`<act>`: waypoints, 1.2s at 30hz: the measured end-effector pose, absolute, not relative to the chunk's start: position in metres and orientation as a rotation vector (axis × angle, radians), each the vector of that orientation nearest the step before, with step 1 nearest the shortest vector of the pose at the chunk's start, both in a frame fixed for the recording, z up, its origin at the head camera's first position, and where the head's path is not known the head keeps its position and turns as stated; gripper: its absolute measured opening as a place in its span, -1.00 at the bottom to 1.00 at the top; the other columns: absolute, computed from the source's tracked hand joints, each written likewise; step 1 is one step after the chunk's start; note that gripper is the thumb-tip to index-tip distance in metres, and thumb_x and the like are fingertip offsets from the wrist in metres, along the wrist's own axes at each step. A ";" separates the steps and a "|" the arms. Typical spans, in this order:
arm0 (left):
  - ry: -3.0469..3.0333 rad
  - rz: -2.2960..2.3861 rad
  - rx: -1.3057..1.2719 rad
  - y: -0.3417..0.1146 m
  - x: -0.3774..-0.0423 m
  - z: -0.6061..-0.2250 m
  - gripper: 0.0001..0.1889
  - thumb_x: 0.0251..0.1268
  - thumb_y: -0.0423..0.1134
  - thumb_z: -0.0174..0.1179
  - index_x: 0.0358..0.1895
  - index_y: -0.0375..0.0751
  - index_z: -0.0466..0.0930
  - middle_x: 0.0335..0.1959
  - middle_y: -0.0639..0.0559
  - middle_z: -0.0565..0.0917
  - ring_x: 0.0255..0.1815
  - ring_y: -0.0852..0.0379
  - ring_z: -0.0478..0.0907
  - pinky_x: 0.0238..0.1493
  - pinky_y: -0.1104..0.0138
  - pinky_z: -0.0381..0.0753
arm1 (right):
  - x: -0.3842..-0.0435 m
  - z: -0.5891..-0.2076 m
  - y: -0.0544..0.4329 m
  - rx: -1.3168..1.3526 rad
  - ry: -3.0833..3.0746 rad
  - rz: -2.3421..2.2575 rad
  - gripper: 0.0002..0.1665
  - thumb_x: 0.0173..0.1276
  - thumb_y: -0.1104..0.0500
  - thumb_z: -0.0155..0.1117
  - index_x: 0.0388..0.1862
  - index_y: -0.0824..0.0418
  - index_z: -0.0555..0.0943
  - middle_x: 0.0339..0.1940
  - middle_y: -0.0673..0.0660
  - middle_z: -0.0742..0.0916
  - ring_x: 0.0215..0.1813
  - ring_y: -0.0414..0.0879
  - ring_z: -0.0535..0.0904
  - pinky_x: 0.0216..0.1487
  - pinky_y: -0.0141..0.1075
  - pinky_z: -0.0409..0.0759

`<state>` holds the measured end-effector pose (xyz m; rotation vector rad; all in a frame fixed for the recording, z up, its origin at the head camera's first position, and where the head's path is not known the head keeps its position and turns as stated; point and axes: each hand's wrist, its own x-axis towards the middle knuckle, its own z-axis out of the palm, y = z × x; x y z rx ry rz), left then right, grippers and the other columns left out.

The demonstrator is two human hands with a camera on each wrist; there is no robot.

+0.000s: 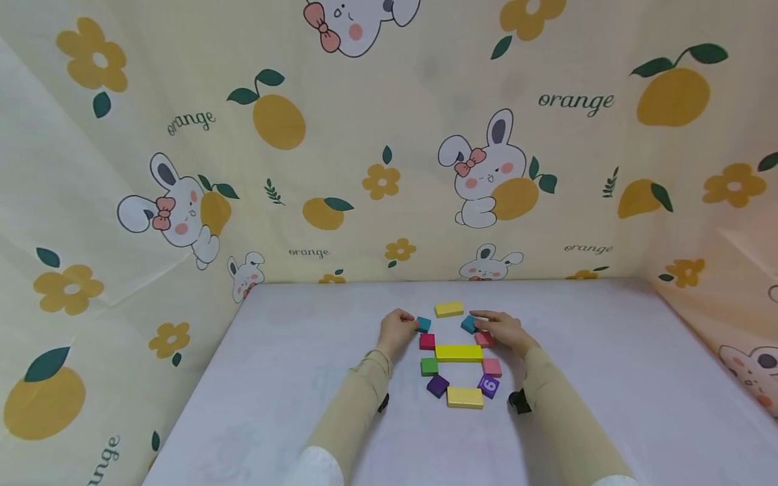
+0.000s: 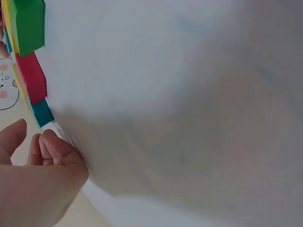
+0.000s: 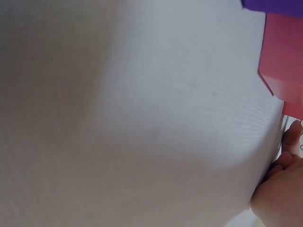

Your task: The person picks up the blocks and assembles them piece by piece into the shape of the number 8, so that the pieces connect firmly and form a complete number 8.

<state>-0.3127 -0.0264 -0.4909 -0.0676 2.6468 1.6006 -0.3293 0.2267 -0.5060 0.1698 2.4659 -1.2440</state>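
My left hand (image 1: 398,331) is at the left side of a teal block (image 1: 423,325). In the left wrist view a gap shows between its thumb and loosely bent fingers, just short of that teal block (image 2: 42,113). With thumb and forefinger, my right hand (image 1: 501,331) pinches a second teal block (image 1: 469,325), which sits turned at an angle. Under the right fingers is a coral-red block (image 1: 484,339), partly covered. A red block (image 1: 427,341) lies just below the left teal one. Between the two reddish blocks stretches a long yellow block (image 1: 458,354).
Behind the hands lies a yellow block (image 1: 449,309). Nearer are a green block (image 1: 429,366), a pink block (image 1: 491,367), a purple block (image 1: 437,386), a purple block marked 6 (image 1: 488,385) and a pale yellow block (image 1: 464,397). A printed cloth (image 1: 377,121) rises behind the white table (image 1: 292,351).
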 end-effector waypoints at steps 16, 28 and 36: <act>2.667 1.528 -0.178 -0.017 -0.311 -0.489 -0.84 0.12 -0.23 0.26 -0.32 -0.27 0.63 -0.35 -0.07 0.65 -0.30 0.12 0.48 -0.24 0.33 0.47 | -0.329 -0.506 0.228 0.173 2.456 -1.282 -0.42 0.36 -0.13 0.05 0.33 -0.04 0.37 0.45 0.35 0.16 0.36 0.34 -0.08 0.31 0.34 -0.08; 2.627 1.520 -0.196 -0.012 -0.312 -0.491 -0.85 0.16 -0.20 0.25 -0.30 -0.20 0.67 -0.34 -0.01 0.67 -0.29 0.14 0.49 -0.22 0.35 0.49 | -0.327 -0.508 0.230 0.154 2.504 -1.248 -0.41 0.36 -0.13 0.03 0.33 0.00 0.37 0.42 0.35 0.21 0.32 0.32 -0.03 0.30 0.31 0.00; 2.624 1.494 -0.199 -0.013 -0.311 -0.488 -0.83 0.17 -0.18 0.24 -0.27 -0.19 0.68 -0.31 -0.01 0.69 -0.26 0.12 0.49 -0.14 0.32 0.51 | -0.333 -0.507 0.229 0.161 2.453 -1.231 -0.35 0.39 -0.20 -0.03 0.35 0.06 0.32 0.44 0.29 0.26 0.39 0.29 0.01 0.36 0.30 -0.07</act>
